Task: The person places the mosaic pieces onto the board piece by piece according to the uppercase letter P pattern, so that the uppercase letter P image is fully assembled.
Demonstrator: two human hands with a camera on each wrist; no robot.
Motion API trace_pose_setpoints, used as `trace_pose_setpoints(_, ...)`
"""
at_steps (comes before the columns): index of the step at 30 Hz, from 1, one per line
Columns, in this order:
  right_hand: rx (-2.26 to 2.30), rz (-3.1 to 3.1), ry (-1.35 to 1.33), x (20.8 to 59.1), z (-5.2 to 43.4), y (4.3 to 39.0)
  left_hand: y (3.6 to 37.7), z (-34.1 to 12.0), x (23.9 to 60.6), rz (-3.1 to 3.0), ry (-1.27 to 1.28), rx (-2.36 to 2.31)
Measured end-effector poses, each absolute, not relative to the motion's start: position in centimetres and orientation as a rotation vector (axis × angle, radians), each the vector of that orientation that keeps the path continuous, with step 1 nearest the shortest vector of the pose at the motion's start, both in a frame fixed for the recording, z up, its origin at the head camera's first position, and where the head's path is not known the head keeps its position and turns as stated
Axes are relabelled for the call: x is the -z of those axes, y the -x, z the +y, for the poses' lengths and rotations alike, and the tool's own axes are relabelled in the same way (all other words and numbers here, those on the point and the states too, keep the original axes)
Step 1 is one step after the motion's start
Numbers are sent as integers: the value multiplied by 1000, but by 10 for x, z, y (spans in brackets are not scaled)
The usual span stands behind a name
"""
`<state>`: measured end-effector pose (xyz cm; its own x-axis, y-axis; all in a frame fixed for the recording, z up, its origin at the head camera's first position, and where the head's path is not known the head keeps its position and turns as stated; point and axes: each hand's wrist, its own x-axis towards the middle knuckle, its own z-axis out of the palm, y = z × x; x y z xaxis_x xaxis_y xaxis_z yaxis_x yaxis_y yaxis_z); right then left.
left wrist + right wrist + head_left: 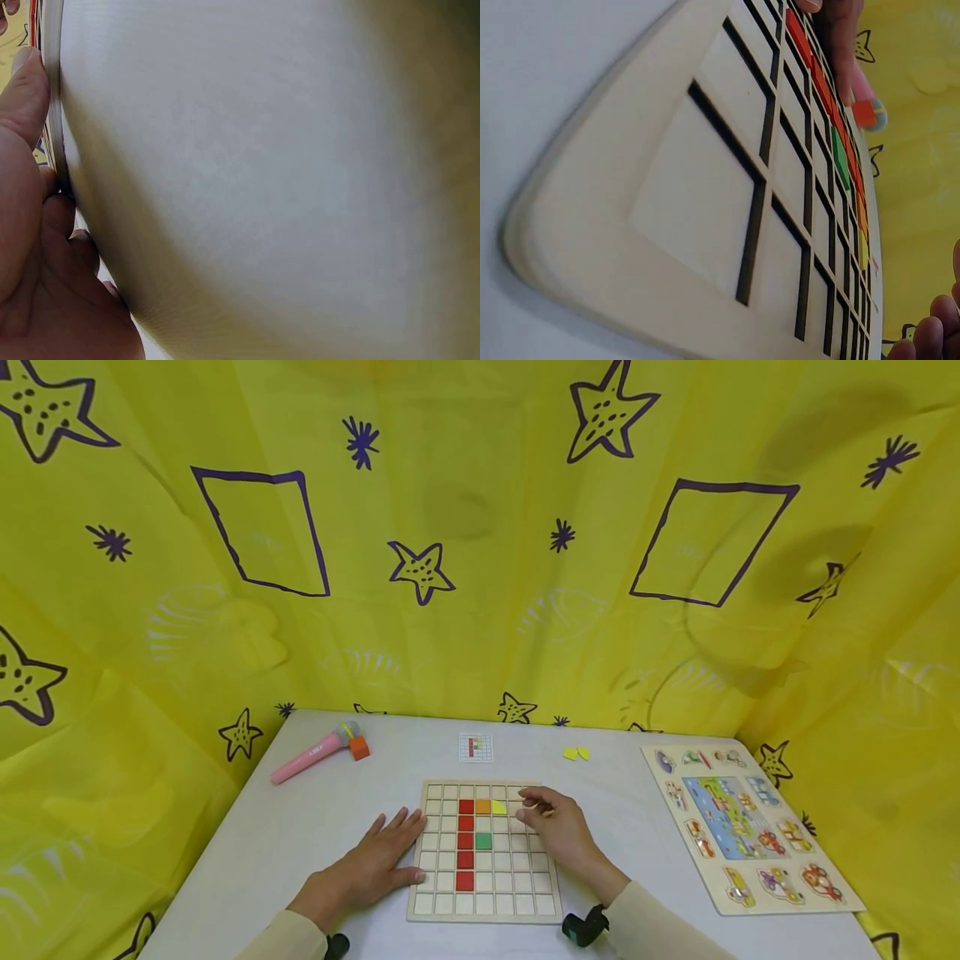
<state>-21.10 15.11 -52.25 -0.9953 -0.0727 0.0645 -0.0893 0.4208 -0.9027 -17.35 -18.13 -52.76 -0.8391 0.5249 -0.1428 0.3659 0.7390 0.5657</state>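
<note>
A wooden grid board (444, 906) lies on the white table. One column holds several red square tiles (465, 860); to its right sit an orange tile (483, 807), a yellow tile with a rounded corner (498, 807) and a green tile (483, 841). My left hand (375, 864) lies with fingers spread at the board's left edge, its thumb touching the frame. Over the upper right part of the board is my right hand (562, 831), thumb and index finger apart, nothing visible between them. In the right wrist view its fingertips (930, 337) show at the lower right.
Behind the board lies a small pattern card (476, 747), with two yellow pieces (576, 753) to its right. A pink microphone (311, 757) and an orange-red block (360, 747) are at back left. A picture puzzle board (750, 827) lies on the right. Yellow curtain (480, 635) surrounds the table.
</note>
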Motion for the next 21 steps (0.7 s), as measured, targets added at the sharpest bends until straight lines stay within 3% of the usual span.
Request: trace_pose_setpoints(21,-1659,-2616,-42,520,200,255,173,-181,528,2642,-682,-766)
